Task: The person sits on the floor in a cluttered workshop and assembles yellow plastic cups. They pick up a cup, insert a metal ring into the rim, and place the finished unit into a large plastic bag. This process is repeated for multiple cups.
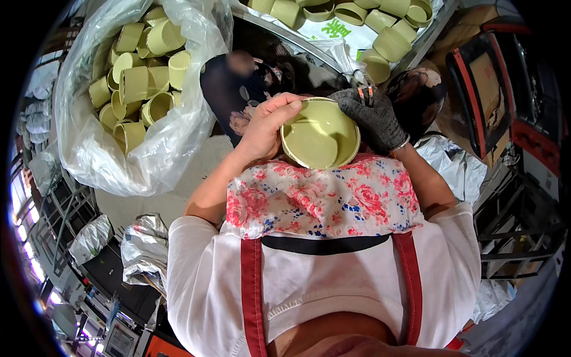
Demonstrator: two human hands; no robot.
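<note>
A yellow-green pot [321, 132] with a smooth, shiny inside is held in front of my lap, its mouth turned up towards me. My left hand [266, 126], bare, grips its left side, with the thumb over the rim. On the opposite side, my right hand [373, 116] wears a dark grey knit glove, its fingertips against the rim. A small tool with orange-red parts [364, 93] sits in the gloved fingers; its exact kind is hard to make out. The pot's underside and the fingers beneath it are hidden.
To the left, a large clear plastic bag [178, 157] stands full of similar pots [134, 83]. Ahead, a metal-edged tray [297, 37] with a white sheet bears several more. A red and black frame [476, 89] stands at the right. Silvery wrapping [144, 250] lies at lower left.
</note>
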